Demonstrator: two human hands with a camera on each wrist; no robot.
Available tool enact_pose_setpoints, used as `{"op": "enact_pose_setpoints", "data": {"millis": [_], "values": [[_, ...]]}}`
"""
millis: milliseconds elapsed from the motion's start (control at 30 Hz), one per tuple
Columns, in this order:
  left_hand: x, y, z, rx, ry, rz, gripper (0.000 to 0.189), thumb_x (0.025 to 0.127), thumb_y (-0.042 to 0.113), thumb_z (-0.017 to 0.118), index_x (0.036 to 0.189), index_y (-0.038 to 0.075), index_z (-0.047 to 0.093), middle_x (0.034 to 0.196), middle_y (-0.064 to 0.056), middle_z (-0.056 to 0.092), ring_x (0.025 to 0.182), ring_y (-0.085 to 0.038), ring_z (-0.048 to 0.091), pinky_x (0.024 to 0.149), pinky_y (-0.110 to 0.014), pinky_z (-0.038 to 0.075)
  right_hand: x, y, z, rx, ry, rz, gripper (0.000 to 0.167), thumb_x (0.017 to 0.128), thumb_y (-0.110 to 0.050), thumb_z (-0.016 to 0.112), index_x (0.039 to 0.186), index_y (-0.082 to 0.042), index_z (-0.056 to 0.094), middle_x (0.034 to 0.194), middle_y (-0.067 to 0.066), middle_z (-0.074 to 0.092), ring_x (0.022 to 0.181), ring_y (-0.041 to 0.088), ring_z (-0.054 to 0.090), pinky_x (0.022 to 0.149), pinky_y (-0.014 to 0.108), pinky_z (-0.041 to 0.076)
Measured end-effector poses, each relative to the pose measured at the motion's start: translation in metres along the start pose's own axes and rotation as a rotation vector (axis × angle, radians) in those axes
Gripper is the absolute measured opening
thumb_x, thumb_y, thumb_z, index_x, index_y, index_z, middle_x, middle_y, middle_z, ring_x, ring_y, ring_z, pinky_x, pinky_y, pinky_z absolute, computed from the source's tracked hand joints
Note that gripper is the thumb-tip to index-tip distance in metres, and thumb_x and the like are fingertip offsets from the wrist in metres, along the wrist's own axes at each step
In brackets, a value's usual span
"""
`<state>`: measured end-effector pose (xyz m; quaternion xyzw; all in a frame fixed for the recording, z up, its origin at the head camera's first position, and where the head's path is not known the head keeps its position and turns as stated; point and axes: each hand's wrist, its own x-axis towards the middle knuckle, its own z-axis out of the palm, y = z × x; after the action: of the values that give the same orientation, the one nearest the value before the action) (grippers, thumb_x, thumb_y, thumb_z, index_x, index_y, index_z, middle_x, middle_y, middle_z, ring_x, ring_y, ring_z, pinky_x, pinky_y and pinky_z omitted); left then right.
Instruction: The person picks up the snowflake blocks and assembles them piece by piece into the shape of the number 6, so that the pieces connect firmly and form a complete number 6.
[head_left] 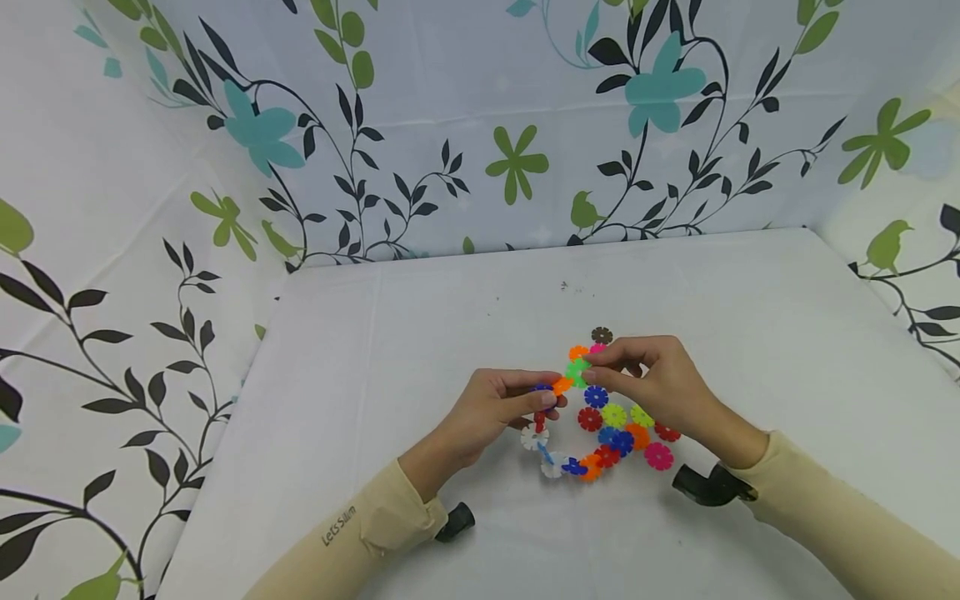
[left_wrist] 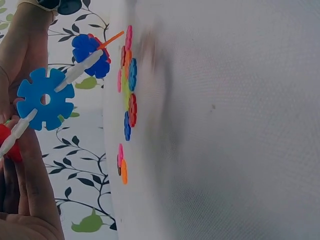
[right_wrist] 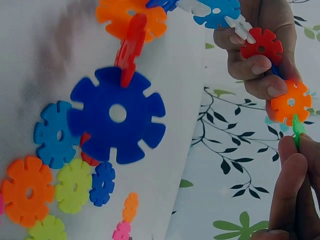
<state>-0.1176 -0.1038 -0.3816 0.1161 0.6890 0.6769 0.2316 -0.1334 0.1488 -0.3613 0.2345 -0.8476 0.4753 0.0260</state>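
In the head view, the chain of plastic discs (head_left: 575,467) hangs below the left hand (head_left: 483,414), whose curled fingers and thumb pinch it near its upper end, beside an orange disc (head_left: 562,386). The right hand (head_left: 663,379), above the chain, pinches a green disc (head_left: 577,372) between thumb and fingers. Loose discs (head_left: 615,416) lie on the white table (head_left: 420,333) to the right of the chain, and a brown disc (head_left: 602,335) lies beyond its upper end.

In the left wrist view, the chain's light blue disc (left_wrist: 59,107) is clear of the fingers; its red disc (left_wrist: 14,147) is against them.

In the right wrist view, the green disc stands edge-on in the right fingertips, meeting the orange disc at the chain's end.
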Motion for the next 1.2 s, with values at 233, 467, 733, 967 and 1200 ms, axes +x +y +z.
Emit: {"op": "enact_pose_setpoints", "data": {"millis": [233,467,733,967,1200], "values": [[0.000,0.001,-0.001,0.020,-0.004,0.011,0.030,0.098,0.022,0.069,0.127,0.014,0.073,0.111,-0.020,0.073,0.103,-0.038,0.069,0.076,-0.035,0.055,-0.001,-0.003,0.002,-0.013,0.000,0.026,0.007,0.087,-0.015,0.082,0.094,-0.014,0.080,0.089,-0.009,0.075,0.082,0.017,0.063,0.068,0.028,0.049],[0.000,0.001,-0.003,0.031,-0.008,-0.022,0.031,0.099,0.023,0.068,0.129,0.015,0.071,0.114,-0.017,0.073,0.104,-0.034,0.069,0.074,-0.033,0.056,0.000,-0.005,0.005,0.007,-0.002,0.059,0.011,0.089,-0.018,0.080,0.099,-0.012,0.080,0.094,-0.005,0.075,0.085,0.019,0.064,0.068,0.027,0.053],[0.000,0.006,0.002,0.148,0.031,0.033,0.035,0.102,0.037,0.061,0.125,0.013,0.071,0.107,-0.006,0.074,0.087,-0.030,0.073,0.076,-0.041,0.058,-0.002,-0.006,0.010,0.022,-0.028,0.051,0.018,0.090,-0.021,0.079,0.107,-0.016,0.079,0.092,-0.008,0.075,0.083,0.016,0.065,0.065,0.029,0.051],[-0.003,0.009,0.006,0.287,0.109,0.108,0.029,0.102,0.035,0.063,0.121,0.014,0.073,0.104,0.004,0.072,0.083,-0.032,0.073,0.065,-0.044,0.055,-0.003,-0.005,0.014,0.039,-0.055,0.046,0.021,0.094,-0.022,0.074,0.114,-0.015,0.078,0.088,-0.009,0.074,0.078,0.016,0.069,0.065,0.031,0.054],[-0.001,0.005,0.000,0.186,0.173,0.097,0.027,0.102,0.027,0.063,0.117,0.007,0.073,0.107,-0.007,0.073,0.084,-0.025,0.075,0.078,-0.032,0.058,-0.004,0.005,0.009,0.049,-0.001,0.056,0.034,0.098,-0.023,0.070,0.132,-0.018,0.068,0.098,-0.003,0.073,0.081,0.022,0.072,0.078,0.033,0.058]]}}
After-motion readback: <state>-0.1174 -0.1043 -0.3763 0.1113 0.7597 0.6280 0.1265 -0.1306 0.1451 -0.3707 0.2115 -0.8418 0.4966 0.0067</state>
